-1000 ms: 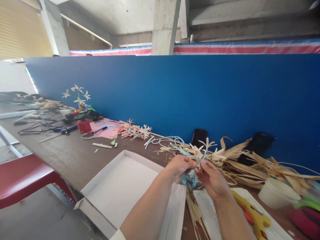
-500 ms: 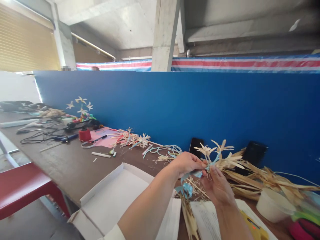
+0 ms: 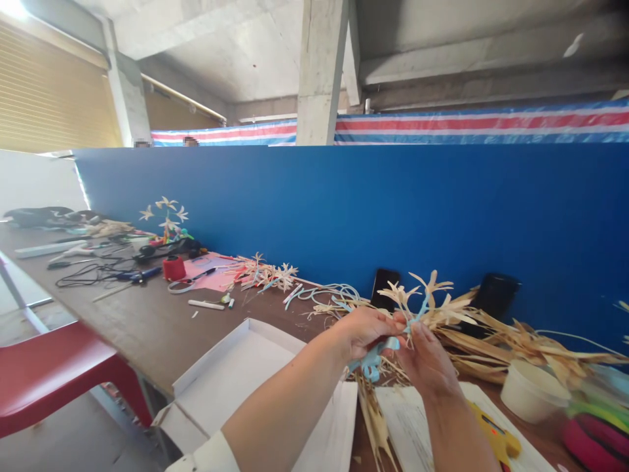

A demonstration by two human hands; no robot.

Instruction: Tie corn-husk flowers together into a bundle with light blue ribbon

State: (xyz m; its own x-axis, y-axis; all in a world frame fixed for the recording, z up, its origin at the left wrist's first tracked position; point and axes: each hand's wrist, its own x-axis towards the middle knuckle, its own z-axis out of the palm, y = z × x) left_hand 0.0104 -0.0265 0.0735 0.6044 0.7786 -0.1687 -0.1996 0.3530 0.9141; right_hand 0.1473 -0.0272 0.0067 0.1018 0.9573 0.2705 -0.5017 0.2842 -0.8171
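A spray of pale dried-husk flowers (image 3: 432, 305) stands upright on stems wrapped in light blue tape. My right hand (image 3: 426, 360) is closed on the wrapped stems, thumb against the front. On the left side, my left hand (image 3: 366, 330) pinches at the same joint, and a strip of light blue tape (image 3: 371, 364) hangs in loops beneath its fingers. The two hands' fingertips nearly touch. The exact grip of the left fingertips is partly hidden. Below the hands lie thin straw-like scraps and a bundle of dry husk (image 3: 374, 419).
A white open box (image 3: 236, 373) lies by my left forearm. To the right are a plastic tub (image 3: 533, 393), a yellow tool (image 3: 496, 436) and dry husks (image 3: 521, 354). Flowers (image 3: 275, 275), a red spool (image 3: 173, 267) and cords lie leftward. A blue partition (image 3: 344, 210) stands behind.
The hands have stayed together at the stems with only slight shifts. The hanging blue tape has moved and curled closer under my left hand. The whole view has shifted a little.
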